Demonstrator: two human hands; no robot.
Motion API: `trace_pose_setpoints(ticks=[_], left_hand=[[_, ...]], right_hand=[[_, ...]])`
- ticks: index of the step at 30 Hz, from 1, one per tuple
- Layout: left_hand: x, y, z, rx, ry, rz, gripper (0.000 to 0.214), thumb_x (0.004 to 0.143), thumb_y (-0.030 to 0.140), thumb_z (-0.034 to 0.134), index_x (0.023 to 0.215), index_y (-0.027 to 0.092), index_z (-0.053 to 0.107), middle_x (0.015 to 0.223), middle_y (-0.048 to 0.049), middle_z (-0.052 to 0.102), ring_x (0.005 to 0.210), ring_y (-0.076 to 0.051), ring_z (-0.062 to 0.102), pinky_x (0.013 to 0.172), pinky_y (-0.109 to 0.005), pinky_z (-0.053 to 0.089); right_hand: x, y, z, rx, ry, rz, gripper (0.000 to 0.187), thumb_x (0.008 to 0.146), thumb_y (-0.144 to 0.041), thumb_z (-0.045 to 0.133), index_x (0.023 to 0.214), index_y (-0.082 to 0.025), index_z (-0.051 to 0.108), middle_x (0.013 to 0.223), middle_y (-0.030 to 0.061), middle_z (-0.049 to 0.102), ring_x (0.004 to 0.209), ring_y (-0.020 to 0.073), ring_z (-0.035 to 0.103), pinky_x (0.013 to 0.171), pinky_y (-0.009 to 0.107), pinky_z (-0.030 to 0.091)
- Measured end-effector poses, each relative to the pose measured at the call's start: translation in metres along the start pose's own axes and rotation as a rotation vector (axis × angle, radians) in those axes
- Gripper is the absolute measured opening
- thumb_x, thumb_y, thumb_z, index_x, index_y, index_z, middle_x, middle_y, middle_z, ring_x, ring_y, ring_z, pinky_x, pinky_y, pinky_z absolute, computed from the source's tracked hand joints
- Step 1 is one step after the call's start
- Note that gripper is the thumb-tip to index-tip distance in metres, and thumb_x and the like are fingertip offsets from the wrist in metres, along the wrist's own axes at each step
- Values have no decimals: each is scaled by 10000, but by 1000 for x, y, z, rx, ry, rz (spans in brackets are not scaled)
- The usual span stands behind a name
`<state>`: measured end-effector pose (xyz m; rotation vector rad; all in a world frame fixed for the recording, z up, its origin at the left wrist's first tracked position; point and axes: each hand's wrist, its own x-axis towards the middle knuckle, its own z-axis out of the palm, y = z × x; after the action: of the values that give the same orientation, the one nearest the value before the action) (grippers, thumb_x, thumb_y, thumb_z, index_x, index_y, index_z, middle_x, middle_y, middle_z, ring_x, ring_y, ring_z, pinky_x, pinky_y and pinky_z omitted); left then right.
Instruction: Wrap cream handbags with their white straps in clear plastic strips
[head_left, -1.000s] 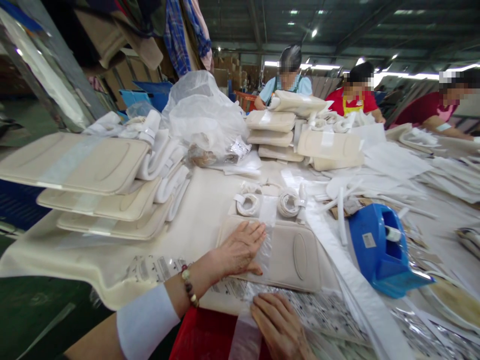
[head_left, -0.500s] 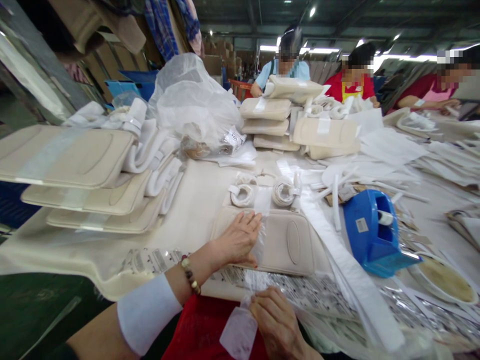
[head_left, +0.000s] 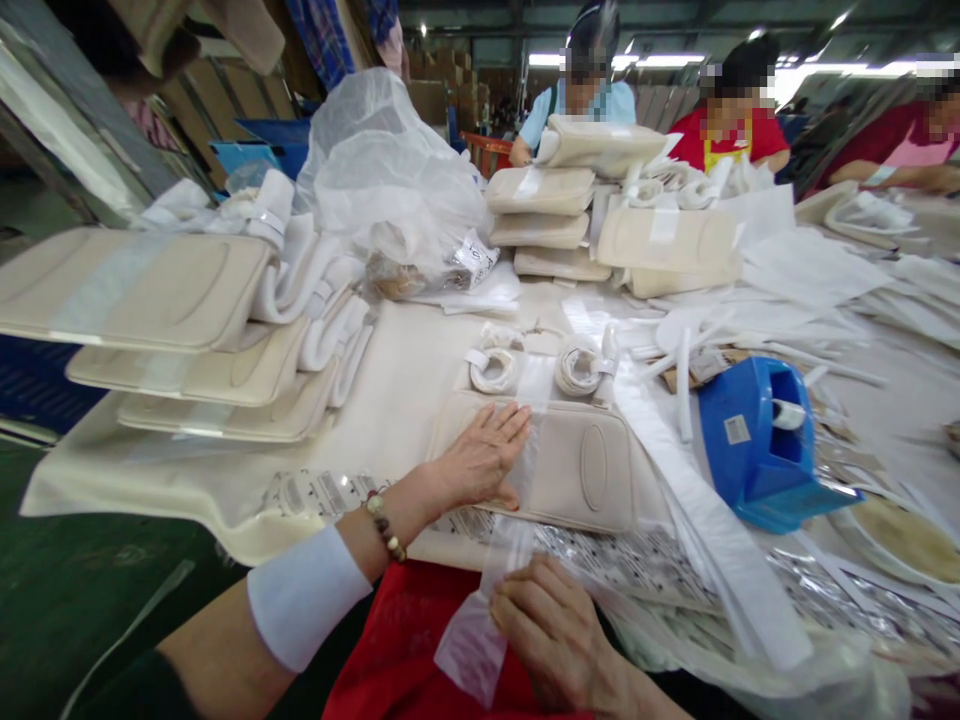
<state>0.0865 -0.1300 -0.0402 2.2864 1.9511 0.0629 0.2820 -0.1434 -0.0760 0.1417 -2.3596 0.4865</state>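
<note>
Center of the frame: a beige pad [head_left: 559,470] lies on the counter [head_left: 401,365], two coils [head_left: 493,370] just above it. My left hand [head_left: 476,458] rests flat on the pad's left half, fingers extended. Lower center: with my right hand [head_left: 551,620], fingers curled, I pinch a clear strip [head_left: 471,650]. Right: a blue dispenser [head_left: 739,465]. Left: stacked pads [head_left: 127,290].

The right hand [head_left: 559,635] has drawn back from the pad [head_left: 559,465], fingers curled tighter; the clear strip [head_left: 474,645] flares left of them.
</note>
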Motion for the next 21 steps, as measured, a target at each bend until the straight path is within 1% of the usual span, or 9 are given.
trace_pose_setpoints(ticks=[2, 4, 7, 9, 12, 14, 15, 18, 21], left_hand=[[-2, -2, 3, -9, 20, 11, 979, 605, 454, 809, 1355, 27, 347, 1486, -267, 268, 1408, -351, 192, 1133, -520, 201], [-3, -5, 7, -13, 21, 14, 964, 639, 474, 781, 1365, 25, 334, 1493, -255, 260, 1411, -343, 183, 1142, -504, 193], [-6, -8, 15, -9, 37, 39, 866, 722, 401, 727, 1383, 27, 312, 1507, -239, 239, 1416, -330, 169, 1148, -488, 199], [-8, -11, 21, -11, 80, 70, 798, 755, 325, 688, 1392, 34, 306, 1506, -236, 245, 1413, -329, 180, 1146, -496, 212], [-10, -14, 30, -49, 168, 125, 704, 802, 378, 623, 1385, 87, 355, 1487, -210, 315, 1396, -328, 246, 1141, -521, 232], [-12, -16, 34, -66, 212, 163, 563, 842, 413, 574, 1324, 147, 459, 1438, -164, 420, 1375, -300, 304, 1146, -513, 237], [-13, -17, 35, -65, 230, 181, 470, 855, 395, 562, 1265, 168, 522, 1393, -140, 481, 1362, -281, 333, 1150, -498, 239], [-15, -18, 34, -55, 252, 219, 273, 855, 306, 564, 1081, 167, 628, 1289, -116, 572, 1325, -245, 387, 1157, -448, 247], [-18, -18, 29, -75, 236, 264, 202, 847, 236, 536, 995, 145, 638, 1321, -132, 541, 1302, -243, 414, 1150, -421, 268]], right_hand=[[15, 2, -16, 21, -102, -27, 318, 915, -85, 285, 912, -103, 603, 693, 76, 615, 660, 175, 524, 615, 320, 431], [32, 11, -32, 30, -130, -43, 326, 927, -93, 279, 914, -104, 604, 686, 73, 609, 650, 173, 510, 623, 322, 430], [57, 40, -50, -27, -24, -14, 280, 930, -107, 342, 871, -126, 616, 675, 64, 607, 651, 167, 513, 614, 304, 420], [71, 66, -55, -98, 37, 26, 258, 929, -122, 399, 810, -154, 625, 666, 50, 610, 648, 157, 525, 608, 284, 420], [83, 102, -52, -185, 56, 93, 297, 943, -198, 454, 696, -180, 618, 615, 17, 584, 594, 129, 513, 575, 248, 409], [85, 121, -46, -216, 40, 131, 361, 956, -277, 452, 641, -183, 601, 582, 4, 561, 563, 116, 498, 541, 231, 388], [85, 129, -43, -222, 27, 151, 389, 960, -305, 444, 622, -182, 593, 572, 1, 551, 553, 112, 492, 527, 225, 377], [79, 145, -34, -212, -1, 220, 431, 962, -328, 434, 580, -180, 568, 559, -4, 523, 535, 104, 473, 500, 212, 359], [74, 152, -27, -201, -16, 288, 427, 956, -316, 447, 564, -181, 550, 571, -8, 499, 534, 101, 459, 490, 208, 349]])
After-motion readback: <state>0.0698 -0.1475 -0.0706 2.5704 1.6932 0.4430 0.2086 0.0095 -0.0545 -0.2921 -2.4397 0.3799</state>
